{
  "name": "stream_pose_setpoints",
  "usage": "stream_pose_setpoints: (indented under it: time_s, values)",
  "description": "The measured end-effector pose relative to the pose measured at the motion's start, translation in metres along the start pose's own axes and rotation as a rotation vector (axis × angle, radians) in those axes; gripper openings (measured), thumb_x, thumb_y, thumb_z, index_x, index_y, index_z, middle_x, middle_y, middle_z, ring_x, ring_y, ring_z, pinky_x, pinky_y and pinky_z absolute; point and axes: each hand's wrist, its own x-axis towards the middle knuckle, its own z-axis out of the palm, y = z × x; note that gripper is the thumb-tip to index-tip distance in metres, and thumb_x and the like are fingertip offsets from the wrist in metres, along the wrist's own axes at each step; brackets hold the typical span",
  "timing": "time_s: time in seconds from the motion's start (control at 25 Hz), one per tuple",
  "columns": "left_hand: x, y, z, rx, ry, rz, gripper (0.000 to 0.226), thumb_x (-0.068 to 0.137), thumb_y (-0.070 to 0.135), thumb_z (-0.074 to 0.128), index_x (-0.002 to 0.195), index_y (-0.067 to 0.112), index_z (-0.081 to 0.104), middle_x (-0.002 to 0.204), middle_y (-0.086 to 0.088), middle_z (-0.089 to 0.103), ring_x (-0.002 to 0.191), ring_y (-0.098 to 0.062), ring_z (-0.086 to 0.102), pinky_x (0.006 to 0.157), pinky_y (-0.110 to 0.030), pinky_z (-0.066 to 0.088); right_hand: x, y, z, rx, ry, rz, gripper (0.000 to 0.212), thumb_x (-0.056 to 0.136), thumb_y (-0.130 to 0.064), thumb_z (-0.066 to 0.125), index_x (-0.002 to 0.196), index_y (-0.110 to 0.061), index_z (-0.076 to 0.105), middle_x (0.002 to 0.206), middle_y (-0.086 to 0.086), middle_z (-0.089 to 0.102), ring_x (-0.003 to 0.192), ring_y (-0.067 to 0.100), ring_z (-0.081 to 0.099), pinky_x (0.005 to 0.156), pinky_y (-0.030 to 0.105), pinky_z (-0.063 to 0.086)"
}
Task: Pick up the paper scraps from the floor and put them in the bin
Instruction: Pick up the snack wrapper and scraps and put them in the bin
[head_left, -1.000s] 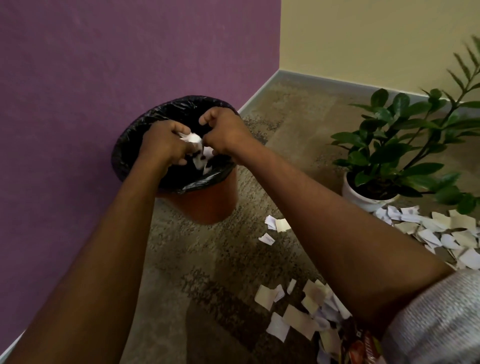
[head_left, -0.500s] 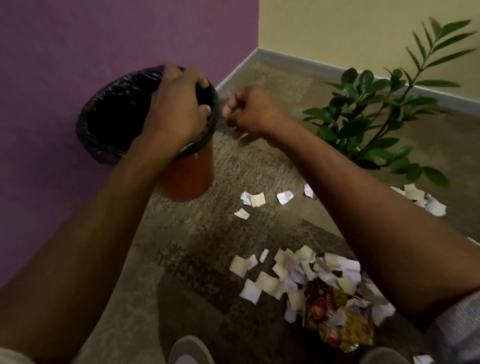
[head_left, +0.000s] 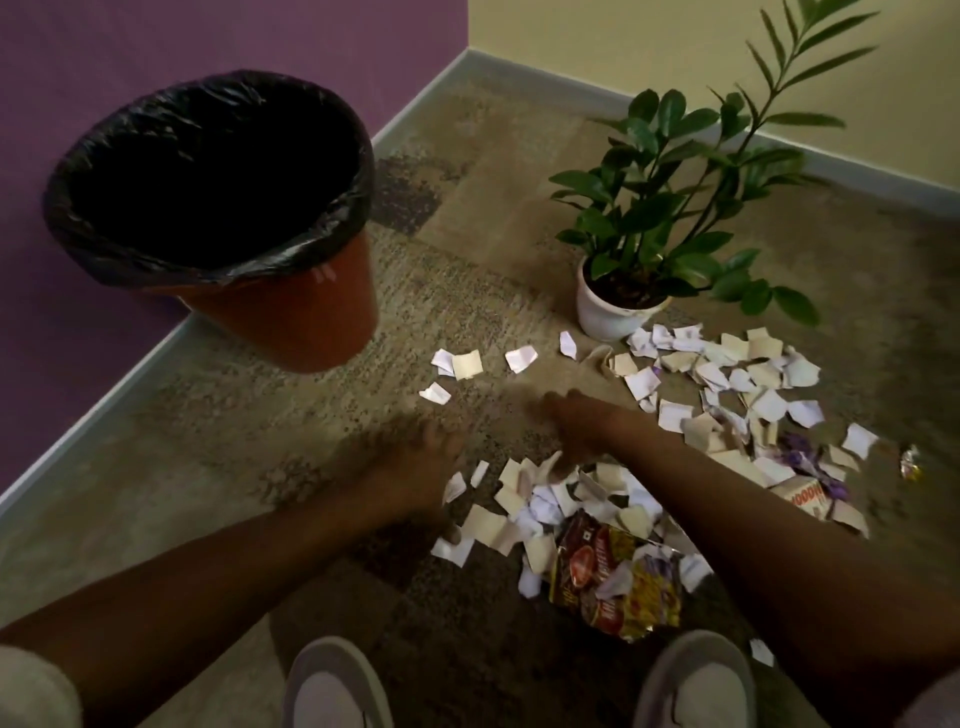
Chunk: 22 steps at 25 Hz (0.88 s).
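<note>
An orange bin (head_left: 291, 322) lined with a black bag stands by the purple wall at the upper left. Several white and cream paper scraps (head_left: 524, 504) lie in a heap on the carpet in front of my feet, and a bigger spread of scraps (head_left: 737, 384) lies right of it. A few loose scraps (head_left: 467, 364) lie between bin and plant. My left hand (head_left: 415, 467) is low over the carpet at the heap's left edge, blurred. My right hand (head_left: 571, 426) reaches down onto the heap's top edge, also blurred. Neither hand visibly holds paper.
A potted green plant (head_left: 618, 306) in a white pot stands right of the bin, touching the big spread of scraps. A red and yellow snack wrapper (head_left: 613, 582) lies in the near heap. My two shoes (head_left: 332, 686) show at the bottom. Walls close the corner behind.
Both hands left the bin's rim and dropped to the scrap heap on the carpet. The view tilted down, so my shoes now show.
</note>
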Motion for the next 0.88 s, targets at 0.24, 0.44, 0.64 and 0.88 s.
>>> stream_pose_setpoints:
  time_s: [0.24,0.44,0.64,0.88]
  values:
    - [-0.009,0.014,0.069,0.100,0.023,0.025,0.147,0.059,0.065,0.079,0.147,0.024,-0.031,0.158,-0.018,-0.021,0.147,-0.040,0.014,0.114,-0.048,0.030,-0.009,0.048,0.037,-0.203,-0.221,0.084,0.138,0.052,-0.046,0.091,0.153,-0.028,-0.001,0.162,0.009,0.007,0.146,0.038,0.018,0.112,0.053,0.034]
    - [-0.014,0.056,0.082,0.138,0.214,0.148,0.141,0.060,0.086,0.057,0.148,0.015,-0.029,0.159,-0.020,-0.019,0.142,-0.045,0.022,0.100,-0.050,0.039,-0.033,0.070,0.067,-0.278,-0.169,0.176,0.138,0.054,-0.045,0.089,0.153,-0.030,-0.006,0.162,0.009,0.001,0.145,0.034,0.023,0.106,0.050,0.039]
    - [0.002,0.091,0.086,0.063,0.285,0.186,0.117,0.073,0.076,0.048,0.151,0.021,-0.021,0.159,-0.015,0.002,0.136,-0.042,0.031,0.106,-0.052,0.034,-0.043,0.066,0.097,-0.183,-0.040,0.235,0.136,0.058,-0.039,0.089,0.151,-0.031,-0.009,0.157,0.018,0.003,0.125,0.040,0.050,0.091,0.045,0.053]
    - [0.033,0.097,0.077,0.118,0.454,0.168,0.091,0.083,0.042,0.048,0.153,0.015,-0.004,0.153,-0.018,0.021,0.112,-0.032,0.058,0.095,-0.044,0.043,-0.038,0.049,0.101,-0.020,0.188,0.173,0.115,0.062,-0.036,0.084,0.148,-0.030,0.008,0.146,0.015,0.029,0.111,0.040,0.059,0.082,0.046,0.056]
